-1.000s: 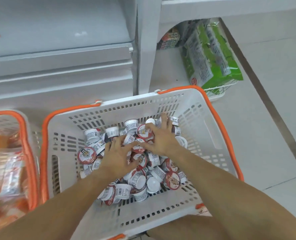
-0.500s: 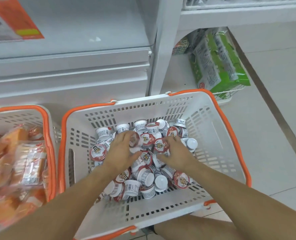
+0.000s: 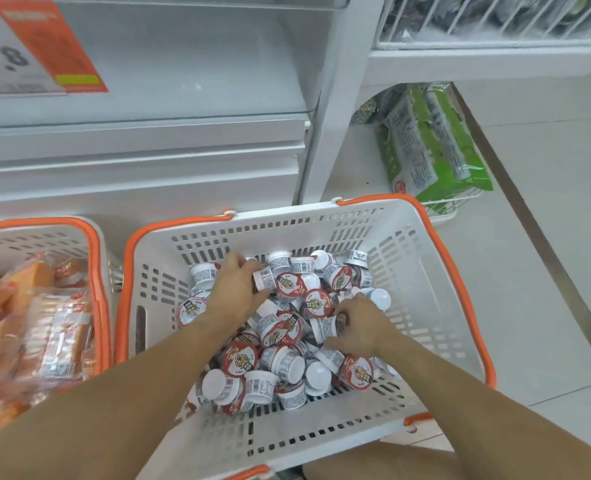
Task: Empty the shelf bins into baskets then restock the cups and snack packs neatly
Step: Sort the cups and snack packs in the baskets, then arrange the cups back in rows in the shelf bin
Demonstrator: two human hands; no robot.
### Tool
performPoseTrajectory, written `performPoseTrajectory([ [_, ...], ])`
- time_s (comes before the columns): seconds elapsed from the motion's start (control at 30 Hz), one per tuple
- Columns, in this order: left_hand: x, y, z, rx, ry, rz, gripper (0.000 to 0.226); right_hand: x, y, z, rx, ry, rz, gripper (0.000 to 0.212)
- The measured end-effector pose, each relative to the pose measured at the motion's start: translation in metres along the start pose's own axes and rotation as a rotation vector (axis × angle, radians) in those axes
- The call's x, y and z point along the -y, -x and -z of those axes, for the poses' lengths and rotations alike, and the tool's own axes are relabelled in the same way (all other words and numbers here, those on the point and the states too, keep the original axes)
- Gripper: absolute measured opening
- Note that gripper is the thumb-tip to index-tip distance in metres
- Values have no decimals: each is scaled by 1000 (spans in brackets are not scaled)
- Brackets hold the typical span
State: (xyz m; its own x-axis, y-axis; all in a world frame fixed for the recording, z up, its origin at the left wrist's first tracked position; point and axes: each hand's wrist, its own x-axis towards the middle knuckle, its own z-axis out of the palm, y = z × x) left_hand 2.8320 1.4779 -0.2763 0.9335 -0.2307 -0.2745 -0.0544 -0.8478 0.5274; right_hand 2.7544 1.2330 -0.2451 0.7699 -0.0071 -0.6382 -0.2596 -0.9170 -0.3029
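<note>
A white basket (image 3: 425,271) with an orange rim stands on the floor, holding a heap of several small cups (image 3: 287,362) with red-and-white lids. Both my hands are down in the heap. My left hand (image 3: 238,289) curls its fingers round a cup (image 3: 264,278) near the far side of the pile. My right hand (image 3: 360,327) grips another cup (image 3: 323,329) lying on its side in the middle. A second basket (image 3: 93,244) at the left holds orange snack packs (image 3: 41,327).
A white shelf unit (image 3: 183,140) rises behind the baskets, with an orange price sign (image 3: 45,46) on its bare lower shelf. Green packs (image 3: 432,147) sit in a wire bin under the right shelf. Tiled floor lies to the right.
The view has tilted up toward the shelf. My hands have moved apart in the heap, the left toward the far side, and each now curls round a cup.
</note>
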Motion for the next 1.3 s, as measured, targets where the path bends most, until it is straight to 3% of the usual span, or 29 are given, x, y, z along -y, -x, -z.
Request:
performPoseTrajectory([
  [0.17,-10,17,22,41,121,39,45,12,-1,19,-19,-396,-80,54],
  [0.37,-13,46,34,215,85,-4,42,24,-4,10,-164,-202,12,67],
  [0.5,-9,63,24,342,28,31,60,31,-22,-22,-167,-127,-12,72],
  [0.63,-10,77,20,200,123,83,80,40,-29,-37,-280,-210,-29,68],
  [0.87,-21,91,29,63,288,131,66,44,-13,-8,-334,-268,59,73],
  [0.97,-28,90,43,59,381,149,65,51,3,25,-302,-287,179,61],
  [1.13,-44,92,81,36,524,57,60,77,49,95,-212,-388,374,49],
  [1.3,-69,106,136,-23,583,-81,60,110,101,129,-214,-421,518,53],
])
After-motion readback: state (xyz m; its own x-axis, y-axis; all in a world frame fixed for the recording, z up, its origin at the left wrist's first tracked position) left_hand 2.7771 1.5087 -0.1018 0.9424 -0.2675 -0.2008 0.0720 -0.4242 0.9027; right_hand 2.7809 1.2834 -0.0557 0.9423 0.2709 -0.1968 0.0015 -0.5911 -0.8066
